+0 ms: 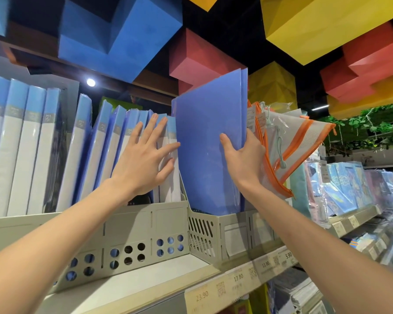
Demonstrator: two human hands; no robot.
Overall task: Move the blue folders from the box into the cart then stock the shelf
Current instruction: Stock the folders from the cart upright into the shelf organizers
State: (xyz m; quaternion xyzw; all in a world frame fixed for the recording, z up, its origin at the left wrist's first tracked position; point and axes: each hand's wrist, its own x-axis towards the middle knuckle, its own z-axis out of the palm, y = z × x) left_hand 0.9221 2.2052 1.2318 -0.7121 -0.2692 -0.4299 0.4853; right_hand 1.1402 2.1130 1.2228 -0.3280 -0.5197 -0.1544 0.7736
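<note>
A stack of plain blue folders [204, 137] stands upright in a beige file holder [216, 232] on the shelf [159, 282]. My right hand [243, 159] grips the stack's right edge, thumb across the front cover. My left hand [145, 157] lies flat with spread fingers against the spines of the blue-and-white binders [114, 150] just left of the stack, pressing them leftward. The box and the cart are out of view.
More blue-and-white binders [21, 143] fill a beige holder with round holes [123, 243] on the left. Orange-zippered mesh pouches [293, 146] lean right of the folders. Price tags [238, 282] line the shelf edge. Packaged stationery [349, 184] fills the shelves further right.
</note>
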